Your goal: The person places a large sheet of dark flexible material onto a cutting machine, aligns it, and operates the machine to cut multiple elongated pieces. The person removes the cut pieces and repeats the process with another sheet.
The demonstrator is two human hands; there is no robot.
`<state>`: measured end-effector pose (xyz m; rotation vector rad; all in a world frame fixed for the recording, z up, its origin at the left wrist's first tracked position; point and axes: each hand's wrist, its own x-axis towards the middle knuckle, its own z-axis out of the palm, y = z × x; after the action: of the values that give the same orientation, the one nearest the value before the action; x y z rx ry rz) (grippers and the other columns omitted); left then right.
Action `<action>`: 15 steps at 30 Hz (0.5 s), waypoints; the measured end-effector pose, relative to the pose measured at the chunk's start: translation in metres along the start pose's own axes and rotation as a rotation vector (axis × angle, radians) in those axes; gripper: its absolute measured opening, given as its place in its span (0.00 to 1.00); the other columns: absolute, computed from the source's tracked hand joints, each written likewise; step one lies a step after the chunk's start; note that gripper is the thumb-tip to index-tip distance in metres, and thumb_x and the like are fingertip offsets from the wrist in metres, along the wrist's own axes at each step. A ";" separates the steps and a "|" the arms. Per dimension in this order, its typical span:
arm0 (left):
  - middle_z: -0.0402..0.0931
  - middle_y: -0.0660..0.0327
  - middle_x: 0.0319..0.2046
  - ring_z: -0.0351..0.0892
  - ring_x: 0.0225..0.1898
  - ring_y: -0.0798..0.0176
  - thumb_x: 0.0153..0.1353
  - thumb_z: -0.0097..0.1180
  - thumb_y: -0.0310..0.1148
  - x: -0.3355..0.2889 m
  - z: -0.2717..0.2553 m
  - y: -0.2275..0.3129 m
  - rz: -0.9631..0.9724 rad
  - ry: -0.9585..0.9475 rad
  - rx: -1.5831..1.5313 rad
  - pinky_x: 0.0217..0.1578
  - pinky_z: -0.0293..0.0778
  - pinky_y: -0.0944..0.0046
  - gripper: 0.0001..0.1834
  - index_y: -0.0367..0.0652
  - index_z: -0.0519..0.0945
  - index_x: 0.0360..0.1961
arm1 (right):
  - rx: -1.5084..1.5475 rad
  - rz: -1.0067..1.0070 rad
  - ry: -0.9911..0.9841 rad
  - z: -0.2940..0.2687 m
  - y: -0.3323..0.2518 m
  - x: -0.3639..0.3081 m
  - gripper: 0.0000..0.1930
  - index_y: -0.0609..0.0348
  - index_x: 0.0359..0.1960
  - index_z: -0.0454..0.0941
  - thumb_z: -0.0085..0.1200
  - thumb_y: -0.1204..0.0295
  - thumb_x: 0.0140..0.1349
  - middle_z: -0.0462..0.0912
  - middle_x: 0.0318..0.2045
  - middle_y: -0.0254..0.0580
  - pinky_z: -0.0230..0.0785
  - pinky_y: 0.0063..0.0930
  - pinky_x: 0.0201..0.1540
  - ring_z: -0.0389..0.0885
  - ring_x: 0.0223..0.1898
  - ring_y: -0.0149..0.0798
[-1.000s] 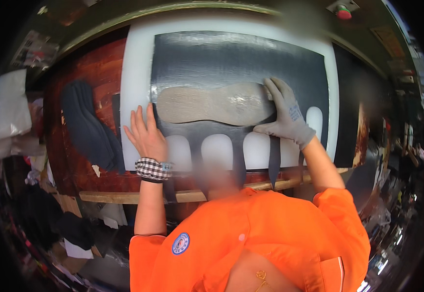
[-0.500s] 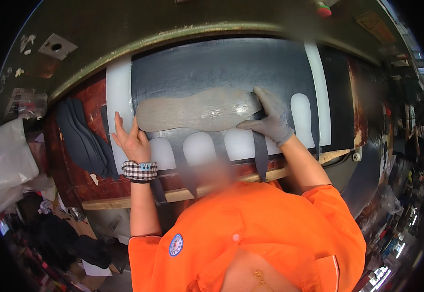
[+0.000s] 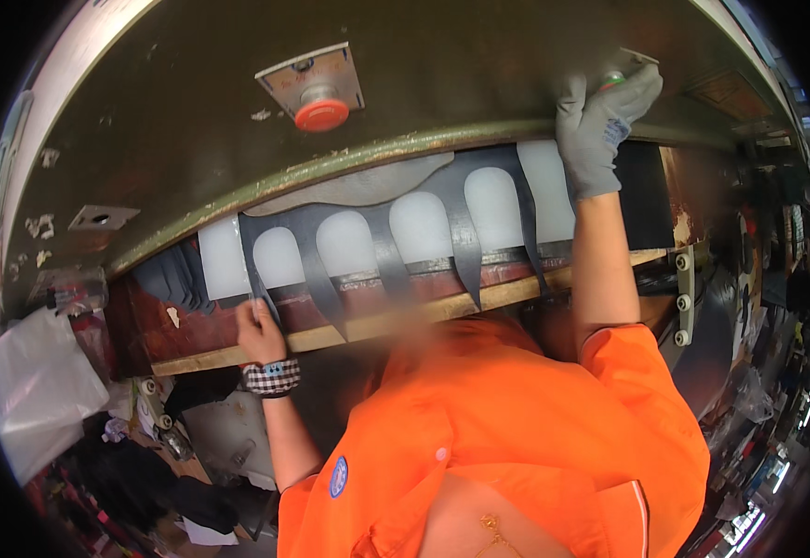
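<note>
My left hand (image 3: 261, 333), bare with a checked band at its wrist, is at the front left of a dark sheet (image 3: 382, 246). Its thumb and fingers close on a narrow strip of that sheet. My right hand (image 3: 603, 130), in a grey glove, is raised to the green machine head (image 3: 461, 88). Its fingers reach over a green button (image 3: 612, 80), thumb apart, holding nothing. A grey-brown sole-shaped plate (image 3: 358, 181) lies on the sheet, its far part hidden under the machine head. Rounded cut-outs along the sheet's near side show a white board (image 3: 421, 226).
A red mushroom button (image 3: 321, 112) sticks out of the machine head. Dark sole-shaped pieces (image 3: 168, 279) are stacked at the left on the red bench (image 3: 135, 325). A wooden edge (image 3: 377, 325) runs along the front. Clear plastic (image 3: 42, 381) hangs at far left.
My right hand has left the sole-shaped plate and risen to the green button. My left hand has moved nearer, from the plate's end to the sheet's strip. The machine head now covers more.
</note>
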<state>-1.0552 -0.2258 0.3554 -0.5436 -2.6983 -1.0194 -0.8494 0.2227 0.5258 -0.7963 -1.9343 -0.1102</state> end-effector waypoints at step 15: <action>0.68 0.58 0.12 0.70 0.14 0.68 0.73 0.53 0.45 -0.005 -0.006 -0.008 -0.084 -0.052 -0.241 0.18 0.65 0.61 0.22 0.38 0.80 0.27 | 0.399 0.694 -0.458 -0.074 -0.016 -0.182 0.30 0.72 0.60 0.71 0.64 0.67 0.60 0.79 0.47 0.57 0.71 0.45 0.50 0.77 0.47 0.54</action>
<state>-1.0536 -0.2366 0.3535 -0.5062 -2.6798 -1.3826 -0.7498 0.0925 0.4156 -1.2348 -1.8796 0.9150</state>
